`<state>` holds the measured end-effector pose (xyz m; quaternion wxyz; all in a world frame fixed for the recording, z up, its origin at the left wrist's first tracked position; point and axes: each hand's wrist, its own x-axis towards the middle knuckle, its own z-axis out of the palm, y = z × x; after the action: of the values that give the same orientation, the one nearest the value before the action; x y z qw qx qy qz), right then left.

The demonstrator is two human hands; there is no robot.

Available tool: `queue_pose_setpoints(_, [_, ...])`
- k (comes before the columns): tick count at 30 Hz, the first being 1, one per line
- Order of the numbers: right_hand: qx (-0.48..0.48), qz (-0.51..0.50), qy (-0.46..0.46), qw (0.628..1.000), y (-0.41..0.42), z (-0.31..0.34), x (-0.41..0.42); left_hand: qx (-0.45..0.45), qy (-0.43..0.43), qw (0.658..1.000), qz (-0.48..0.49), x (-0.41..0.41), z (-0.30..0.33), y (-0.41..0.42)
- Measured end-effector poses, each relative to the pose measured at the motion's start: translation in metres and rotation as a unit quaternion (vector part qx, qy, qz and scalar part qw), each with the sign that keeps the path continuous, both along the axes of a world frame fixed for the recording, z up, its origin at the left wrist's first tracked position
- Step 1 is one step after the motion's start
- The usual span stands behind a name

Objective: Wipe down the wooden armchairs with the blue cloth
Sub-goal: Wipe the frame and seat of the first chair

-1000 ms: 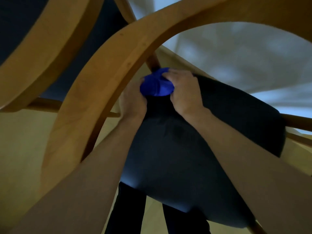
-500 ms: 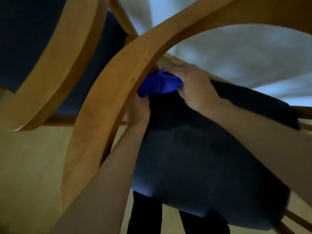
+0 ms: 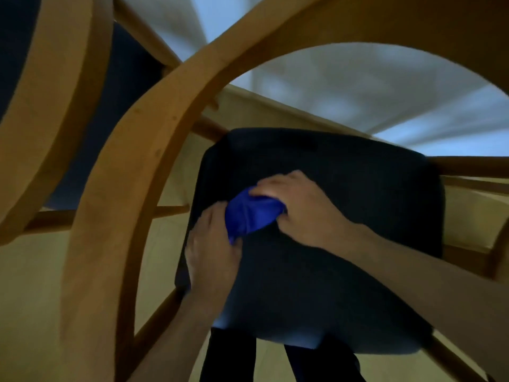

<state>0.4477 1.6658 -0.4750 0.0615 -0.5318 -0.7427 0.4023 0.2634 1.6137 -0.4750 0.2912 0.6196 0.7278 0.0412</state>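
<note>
Currently the blue cloth [image 3: 252, 213] is being gripped, bunched, between both hands, left hand [image 3: 213, 252] and right hand [image 3: 300, 208], atop the dark seat cushion [image 3: 344, 271]; the wooden armchair frame [image 3: 132, 172] beyond the left hand is seemingly awaiting wiping.

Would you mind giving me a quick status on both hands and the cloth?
Left hand and right hand both gripping the bunched cloth. Cloth on the dark seat, off the wood. Curved armrest close on the left.
</note>
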Motion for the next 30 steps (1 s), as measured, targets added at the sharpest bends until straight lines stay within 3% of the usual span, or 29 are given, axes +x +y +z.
queue_pose_setpoints(4, [0.101,-0.153,0.000,0.983,0.058,-0.006,0.049,0.106,-0.047,0.983,-0.142,0.056,-0.008,0.107])
queue_pose_setpoints(8, [0.058,-0.147,-0.085,0.984,0.077,-0.030,0.089,0.043,-0.029,0.951,-0.306,0.087,-0.032,0.176])
queue_pose_setpoints(12, [0.045,-0.102,-0.099,0.989,0.024,-0.029,0.091,0.073,-0.015,0.953,-0.294,0.075,-0.028,0.119])
queue_pose_setpoints(14, [0.031,-0.033,-0.142,0.989,-0.016,-0.018,0.089,0.060,-0.020,0.945,-0.322,0.065,-0.015,0.064])
queue_pose_setpoints(18, [-0.050,0.021,-0.175,0.983,-0.065,-0.007,0.077,0.046,-0.024,0.934,-0.353,0.057,-0.007,0.015])
queue_pose_setpoints(21, [0.016,-0.043,-0.139,0.989,-0.034,-0.002,0.088,0.045,-0.025,0.938,-0.343,0.068,0.001,0.047])
queue_pose_setpoints(25, [0.118,-0.187,-0.117,0.968,0.044,-0.007,0.117,0.104,-0.035,0.950,-0.292,0.113,0.005,0.143])
queue_pose_setpoints(28, [0.098,-0.182,-0.123,0.971,0.080,-0.020,0.144,0.045,0.005,0.930,-0.366,0.152,-0.010,0.197])
queue_pose_setpoints(30, [0.056,-0.168,-0.120,0.977,0.060,-0.029,0.154,0.002,0.018,0.911,-0.412,0.162,-0.025,0.187])
